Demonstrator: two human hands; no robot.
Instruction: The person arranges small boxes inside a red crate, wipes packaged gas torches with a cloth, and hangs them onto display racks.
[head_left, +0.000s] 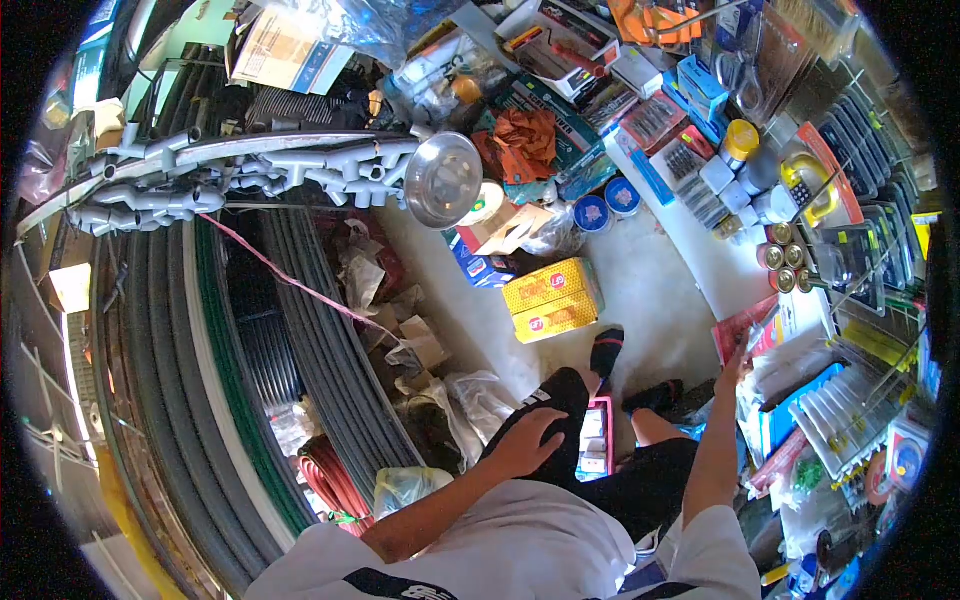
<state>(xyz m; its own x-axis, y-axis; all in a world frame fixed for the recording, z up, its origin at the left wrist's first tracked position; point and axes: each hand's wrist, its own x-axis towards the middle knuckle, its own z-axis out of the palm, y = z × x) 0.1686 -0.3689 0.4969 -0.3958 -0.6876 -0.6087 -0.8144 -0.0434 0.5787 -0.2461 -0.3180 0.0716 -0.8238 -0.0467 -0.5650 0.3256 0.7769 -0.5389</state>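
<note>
My left hand rests on the thigh of my black shorts, fingers spread and holding nothing. Over at the right, my right hand reaches to the goods beside a red and white package; its fingers are too small to make out, and so is anything between them. On the floor in front of my feet is a yellow box with red print. A red-edged box shows between my legs.
Grey pipe fittings lie on a shelf at the upper left, with a metal bowl at its end. Long grey pipes stand at the left. Packaged tools hang and lie along the right. Gold-topped cans stand near them.
</note>
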